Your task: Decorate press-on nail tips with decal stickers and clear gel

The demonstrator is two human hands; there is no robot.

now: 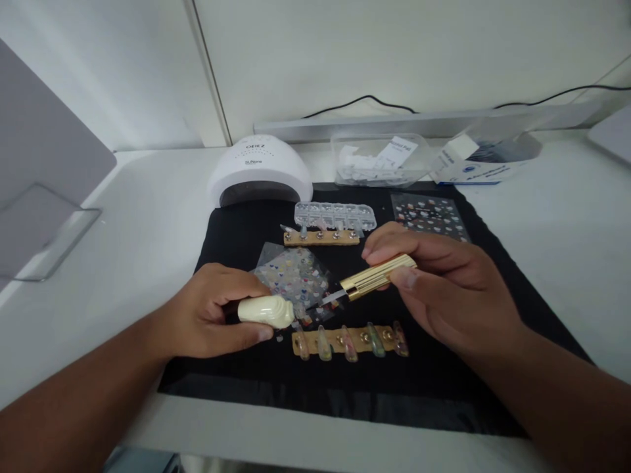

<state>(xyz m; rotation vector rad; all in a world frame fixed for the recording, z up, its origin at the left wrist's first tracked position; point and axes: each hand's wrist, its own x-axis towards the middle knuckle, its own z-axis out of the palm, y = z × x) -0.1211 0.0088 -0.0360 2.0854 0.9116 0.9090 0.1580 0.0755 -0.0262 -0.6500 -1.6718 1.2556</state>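
My left hand (217, 312) grips a cream nail polish bottle (266, 311), tipped sideways with its neck to the right. Between the thumb and fingers of my right hand (438, 282) is the gold ribbed brush cap (377, 276). Its thin brush (323, 301) is out of the bottle, the tip just right of the neck. Below lies a tan strip (310, 341) bearing several long decorated nail tips (349, 345). Sticker sheets (296, 272) lie behind the bottle, and a second strip (320, 238) with nail tips sits farther back.
A white nail lamp (261, 167) stands at the back left. Behind the strips is a clear compartment case (335, 215). A plastic tub (379, 161) with packets and an open box (486, 161) stand along the back. Another sticker sheet (431, 215) lies on the black mat (236, 374).
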